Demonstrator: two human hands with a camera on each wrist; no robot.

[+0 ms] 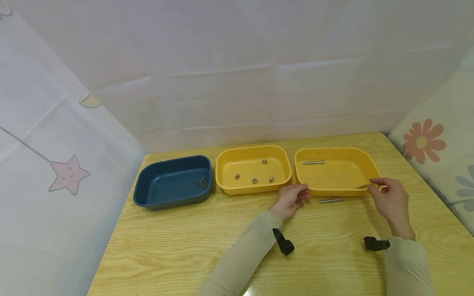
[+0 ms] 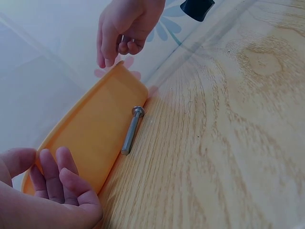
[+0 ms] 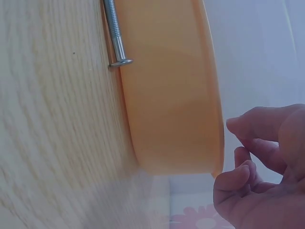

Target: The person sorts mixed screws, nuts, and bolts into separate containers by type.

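Note:
The right yellow tray (image 1: 338, 193) is between my hands, a bolt (image 1: 313, 163) lying inside it near the back left. At its front left corner my left hand (image 1: 289, 200) pinches the rim between thumb and fingers. My right hand (image 1: 393, 202) holds the rim by the front right corner, thumb and forefinger curled about it. Another bolt (image 1: 362, 186) shows inside the tray beside the right fingertips; its near end is hidden. On the table, close against the front wall, lies a long bolt (image 2: 133, 130) with a round head.
A middle yellow tray (image 1: 253, 190) holds several nuts (image 1: 254, 180) and stands just left of the right tray. Farther left is a dark blue tray (image 1: 172, 204) with several thin screws (image 1: 201, 184). Wall cloth (image 1: 222, 102) hangs along the wooden table's (image 1: 177, 255) back edge.

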